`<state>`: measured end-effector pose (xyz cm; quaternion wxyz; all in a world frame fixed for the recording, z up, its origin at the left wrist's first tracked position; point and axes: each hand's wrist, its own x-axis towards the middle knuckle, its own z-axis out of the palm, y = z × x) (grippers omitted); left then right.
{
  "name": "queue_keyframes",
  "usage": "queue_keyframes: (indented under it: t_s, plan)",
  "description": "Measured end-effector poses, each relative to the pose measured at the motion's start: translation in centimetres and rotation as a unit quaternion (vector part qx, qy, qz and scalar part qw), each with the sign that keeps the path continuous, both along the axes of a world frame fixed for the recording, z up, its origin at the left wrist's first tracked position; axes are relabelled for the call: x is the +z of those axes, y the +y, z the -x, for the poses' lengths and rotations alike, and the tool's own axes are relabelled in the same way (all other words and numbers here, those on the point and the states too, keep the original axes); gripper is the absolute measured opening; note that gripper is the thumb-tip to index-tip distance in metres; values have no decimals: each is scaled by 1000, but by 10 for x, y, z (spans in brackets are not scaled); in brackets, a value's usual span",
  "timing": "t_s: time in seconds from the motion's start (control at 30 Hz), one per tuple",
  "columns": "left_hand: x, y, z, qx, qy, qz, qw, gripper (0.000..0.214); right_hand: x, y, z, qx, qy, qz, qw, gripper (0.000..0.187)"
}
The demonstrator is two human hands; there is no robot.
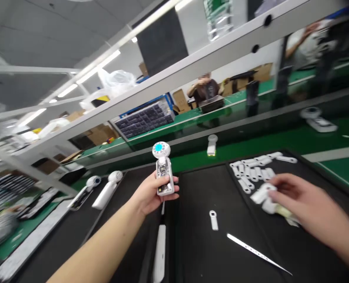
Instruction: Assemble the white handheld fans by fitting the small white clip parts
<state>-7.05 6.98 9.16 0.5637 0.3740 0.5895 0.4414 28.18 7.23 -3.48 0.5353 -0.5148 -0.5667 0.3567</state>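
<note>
My left hand point(147, 196) is closed around a white handheld device point(164, 167) with a round head. The head has a cyan disc, and the body's front is uncovered, so inner parts show. At the right, my right hand point(305, 206) is blurred, its thumb and finger pinching a white plastic piece point(262, 193). Rows of small white plastic covers point(252, 173) lie just beyond that hand on the black mat. Between the hands a single white cover point(213, 220) rests on the mat, near a pair of metal tweezers point(256, 252).
Two more white devices point(108, 190) point(84, 192) lie at the left. A screwdriver-like tool with a white handle point(160, 251) sits below my left hand. Another device point(212, 145) stands behind the mat. A shelf beam point(192, 65) crosses above; a person point(208, 88) sits beyond.
</note>
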Motion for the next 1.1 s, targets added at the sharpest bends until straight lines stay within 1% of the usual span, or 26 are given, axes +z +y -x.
queue_keyframes:
  t_s: [0.03, 0.1, 0.17, 0.23, 0.3, 0.43, 0.53, 0.6, 0.67, 0.7, 0.73, 0.77, 0.8, 0.83, 0.9, 0.93, 0.97, 1.0, 1.03, 1.07, 1.1]
  plan:
    - [0, 1, -20, -24, -37, 4, 999, 48, 11, -5, 14, 23, 57, 26, 998, 45]
    - [-6, 2, -56, -79, -75, -2, 994, 52, 32, -12, 40, 53, 137, 44, 988, 39]
    - [-15, 0, -84, -144, -70, -34, 987, 63, 49, -16, 60, 52, 189, 52, 979, 34]
    - [-26, -3, -104, -191, -28, -81, 978, 74, 57, -17, 70, 40, 222, 65, 972, 32]
    - [-35, -6, -117, -204, 28, -112, 972, 83, 57, -18, 73, 34, 242, 83, 966, 31]
    - [-50, -12, -127, -172, 116, -123, 971, 93, 45, -17, 76, 43, 258, 112, 959, 27]
    - [-60, -14, -126, -152, 162, -142, 965, 90, 39, -15, 84, 44, 254, 126, 958, 26]
    - [-65, -13, -124, -152, 159, -155, 963, 86, 38, -13, 87, 54, 244, 134, 959, 28]
    - [-68, -10, -122, -156, 129, -158, 966, 84, 34, -13, 83, 73, 195, 119, 971, 34]
    - [-69, -8, -121, -157, 104, -149, 971, 83, 30, -13, 76, 74, 138, 94, 983, 38]
    - [-69, -6, -120, -158, 71, -131, 976, 84, 22, -14, 66, 62, 56, 61, 995, 42]
    - [-68, -5, -119, -155, 31, -107, 982, 83, 10, -15, 52, 38, -47, 27, 998, 47]
    - [-67, -3, -118, -151, -12, -82, 985, 81, -6, -18, 35, -2, -161, -3, 987, 50]
    - [-65, -1, -117, -143, -55, -61, 986, 77, -24, -21, 17, -40, -267, -17, 963, 51]
    - [-62, 1, -116, -124, -127, -39, 983, 64, -64, -27, -18, -94, -434, 28, 895, 50]
    - [-59, 3, -116, -117, -154, -37, 980, 58, -81, -30, -33, -105, -491, 54, 863, 42]
    - [-57, 4, -116, -112, -174, -37, 978, 55, -94, -33, -44, -96, -519, 70, 846, 28]
    - [-55, 5, -117, -110, -189, -39, 975, 53, -101, -35, -51, -79, -526, 78, 843, 22]
    - [-53, 6, -117, -111, -199, -41, 973, 53, -101, -37, -54, -59, -517, 78, 850, 24]
    - [-51, 6, -117, -113, -206, -43, 971, 53, -95, -39, -55, -40, -495, 69, 865, 29]
    - [-49, 6, -118, -115, -210, -44, 970, 53, -83, -42, -52, -29, -465, 50, 884, 32]
